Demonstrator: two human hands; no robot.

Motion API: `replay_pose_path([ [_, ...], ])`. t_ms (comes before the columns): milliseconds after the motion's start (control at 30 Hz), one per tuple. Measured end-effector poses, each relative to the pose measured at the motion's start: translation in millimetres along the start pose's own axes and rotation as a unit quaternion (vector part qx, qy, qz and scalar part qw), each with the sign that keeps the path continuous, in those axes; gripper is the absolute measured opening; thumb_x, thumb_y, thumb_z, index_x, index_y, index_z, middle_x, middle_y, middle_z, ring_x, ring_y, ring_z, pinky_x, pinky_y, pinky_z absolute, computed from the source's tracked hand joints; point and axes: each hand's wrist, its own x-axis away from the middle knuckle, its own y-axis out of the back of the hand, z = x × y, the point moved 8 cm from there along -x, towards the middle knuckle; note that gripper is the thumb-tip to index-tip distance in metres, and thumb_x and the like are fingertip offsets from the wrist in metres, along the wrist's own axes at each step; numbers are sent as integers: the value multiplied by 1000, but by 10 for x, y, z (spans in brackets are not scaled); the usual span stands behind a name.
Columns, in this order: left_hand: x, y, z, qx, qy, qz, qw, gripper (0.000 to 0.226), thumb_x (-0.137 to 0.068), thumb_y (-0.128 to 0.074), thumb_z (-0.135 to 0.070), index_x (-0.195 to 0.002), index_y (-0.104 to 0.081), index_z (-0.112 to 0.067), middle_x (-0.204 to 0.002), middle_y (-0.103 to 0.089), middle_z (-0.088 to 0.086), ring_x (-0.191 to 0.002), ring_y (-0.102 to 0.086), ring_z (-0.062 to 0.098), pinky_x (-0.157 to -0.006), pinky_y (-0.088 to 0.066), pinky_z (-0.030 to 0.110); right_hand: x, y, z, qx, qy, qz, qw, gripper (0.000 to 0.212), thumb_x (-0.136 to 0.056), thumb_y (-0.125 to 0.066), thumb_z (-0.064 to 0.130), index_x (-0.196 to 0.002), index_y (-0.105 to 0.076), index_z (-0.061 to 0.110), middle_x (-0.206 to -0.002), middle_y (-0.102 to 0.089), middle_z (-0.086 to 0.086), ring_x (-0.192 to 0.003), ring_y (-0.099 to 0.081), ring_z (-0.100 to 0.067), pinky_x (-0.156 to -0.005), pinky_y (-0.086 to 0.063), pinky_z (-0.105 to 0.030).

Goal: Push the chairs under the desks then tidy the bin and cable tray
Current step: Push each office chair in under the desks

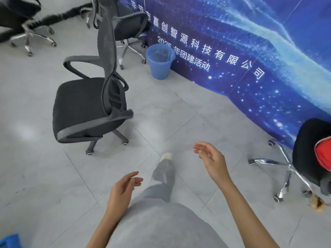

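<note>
Walking toward the chair (87,106), both hands empty.
Left hand (121,190) and right hand (211,158) loosely spread, holding nothing; 1 chair mid-floor, bin (160,61) beside banner (250,51); next, probably gripping the backrest.

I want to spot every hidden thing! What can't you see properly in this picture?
All in the head view:
- Bin: its contents, hidden by the liner.
- Right chair: cut off by the edge.
- Blue thing in the bottom-left corner: mostly cut off.
- Shoe: blurred.
- Desks: none in view.
</note>
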Motion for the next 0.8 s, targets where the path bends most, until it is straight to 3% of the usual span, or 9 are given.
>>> replay_pose_path([
  [100, -848, -271, -459, -2, -13, 4, 1000, 31, -96, -41, -8, -100, -59, -33, -90, -70, -23, -80, -66, 0, -80, -49, 27, -705, 85, -53, 4, -19, 5, 1000, 29, -91, -50, 4, -97, -62, 29, -102, -68, 11, -98, -64, -11, -86, -48, -29],
  [300, -2550, -584, -1900, -7, -80, 12, 997, 31, -96, -42, -9, -98, -56, -37, -87, -68, -29, -82, -65, -2, -75, -49, 14, -1820, 509, -30, -27, -91, -29, 995, 31, -90, -50, -2, -93, -65, 26, -93, -72, 9, -93, -67, -13, -83, -50, -29],
  [400, -3234, -734, -2552, -5, -98, 16, 995, 24, -96, -43, -13, -103, -57, -31, -81, -70, -23, -82, -64, -4, -75, -48, 10, -2470, 716, 106, -18, -104, -39, 994, 28, -90, -51, 2, -93, -66, 25, -92, -71, 16, -93, -66, -12, -87, -50, -34],
  [500, -3824, -875, -3013, -9, -112, 18, 994, 21, -97, -43, -14, -109, -57, -24, -90, -68, -16, -83, -63, -7, -73, -43, 3, -3256, 782, 320, -9, -95, -26, 995, 28, -89, -50, 1, -94, -65, 25, -93, -72, 10, -90, -66, -9, -90, -50, -38],
  [667, -4613, -957, -3193, 3, -71, -47, 996, 22, -97, -43, -14, -110, -57, -23, -92, -69, -13, -88, -62, -5, -73, -42, 2, -4803, 556, 778, 35, -46, 79, 995, 31, -89, -51, -1, -89, -63, 28, -97, -69, 5, -94, -65, -15, -88, -50, -35],
  [800, -4841, -860, -3020, 47, 20, -181, 982, 22, -96, -45, -15, -102, -56, -33, -84, -68, -30, -85, -63, -6, -74, -44, 5, -5808, 9, 1333, 72, 0, 245, 967, 34, -89, -49, -4, -89, -61, 27, -97, -68, 2, -89, -66, -6, -78, -48, -15],
])
